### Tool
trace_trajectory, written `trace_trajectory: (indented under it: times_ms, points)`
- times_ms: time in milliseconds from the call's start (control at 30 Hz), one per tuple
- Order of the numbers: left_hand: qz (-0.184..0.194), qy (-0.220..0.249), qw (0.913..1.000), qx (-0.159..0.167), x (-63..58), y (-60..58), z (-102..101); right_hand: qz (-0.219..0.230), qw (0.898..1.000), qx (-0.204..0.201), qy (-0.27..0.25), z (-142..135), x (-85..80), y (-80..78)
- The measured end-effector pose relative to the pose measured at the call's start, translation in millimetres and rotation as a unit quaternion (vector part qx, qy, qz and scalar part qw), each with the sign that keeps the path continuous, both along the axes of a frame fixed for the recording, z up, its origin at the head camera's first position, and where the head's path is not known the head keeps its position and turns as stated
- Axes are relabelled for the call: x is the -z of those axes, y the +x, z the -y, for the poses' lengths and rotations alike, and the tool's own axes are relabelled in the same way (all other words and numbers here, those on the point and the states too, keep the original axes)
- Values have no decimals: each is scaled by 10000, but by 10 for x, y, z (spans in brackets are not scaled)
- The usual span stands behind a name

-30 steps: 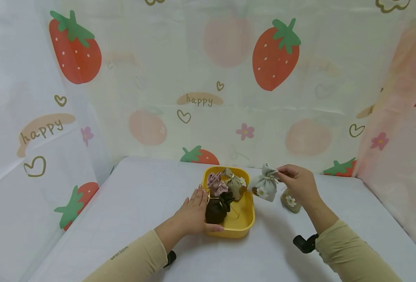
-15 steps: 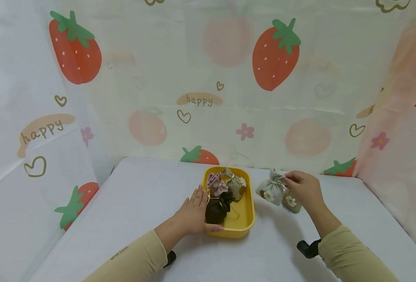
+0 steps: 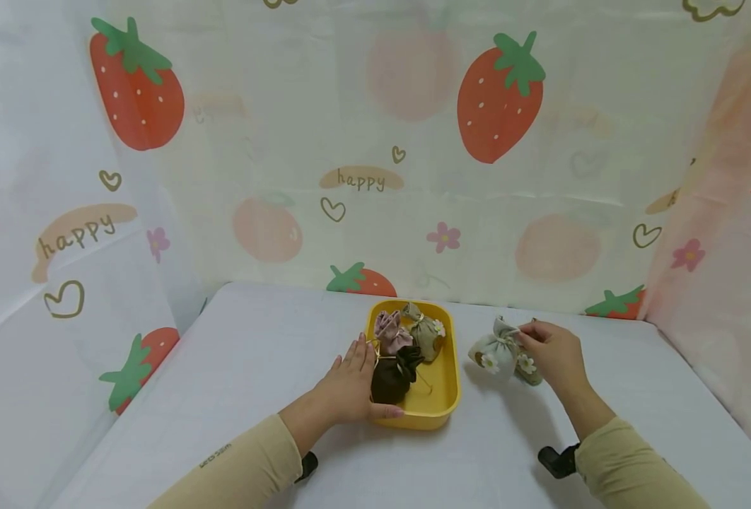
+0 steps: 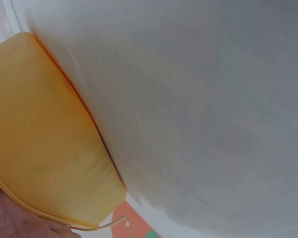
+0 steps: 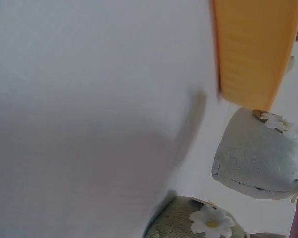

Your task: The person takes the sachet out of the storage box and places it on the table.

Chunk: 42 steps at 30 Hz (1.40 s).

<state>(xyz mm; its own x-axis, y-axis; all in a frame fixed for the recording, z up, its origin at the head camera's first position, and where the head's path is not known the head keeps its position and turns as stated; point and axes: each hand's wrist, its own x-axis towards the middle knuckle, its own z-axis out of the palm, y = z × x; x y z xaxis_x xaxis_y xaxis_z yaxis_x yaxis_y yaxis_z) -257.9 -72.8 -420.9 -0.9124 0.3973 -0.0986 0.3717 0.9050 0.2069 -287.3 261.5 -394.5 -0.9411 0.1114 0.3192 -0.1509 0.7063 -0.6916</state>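
My right hand [image 3: 555, 355] pinches the gathered neck of a pale grey drawstring pouch [image 3: 496, 351] with a white flower on it. In the right wrist view that grey pouch [image 5: 260, 153] hangs between the yellow bin and an olive pouch [image 5: 186, 220]. The olive pouch [image 3: 529, 372], partly hidden behind the grey one, lies on the table. My left hand [image 3: 347, 389] lies with straight fingers along the left rim of the yellow bin [image 3: 455, 385]. Inside the bin sit a black pouch [image 3: 389, 382], a pink pouch [image 3: 392, 332] and a khaki pouch [image 3: 423, 336].
A white cloth covers the table [image 3: 274, 339]. A curtain [image 3: 375, 120] printed with strawberries stands behind it and on both sides. Black wrist mounts [image 3: 556, 461] show at both sleeves. A thin cord [image 4: 99, 228] hangs over the bin's rim in the left wrist view.
My right hand has carried the grey pouch rightward and down, away from the bin's right rim, so it now overlaps the olive pouch. The left hand and the bin have stayed put.
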Motion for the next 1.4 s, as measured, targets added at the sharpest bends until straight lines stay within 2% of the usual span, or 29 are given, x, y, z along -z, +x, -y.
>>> trace_trajectory:
  times_ms: [333,567,933,1133,1400]
  points:
    - [22,60,10000,23,-8,-1,2,-285,9993,198,137,-46,98,5]
    - [33,55,10000,12,-10,1,3,82,9999,134,-49,-77,161,-2]
    - [81,22,10000,-10,9,-11,-6,418,9986,253,-182,-108,198,-12]
    - [30,57,10000,-5,8,-6,-1,346,9988,351,23,-140,168,20]
    - [0,96,10000,15,14,-6,4,200,9989,335,-257,-208,132,35]
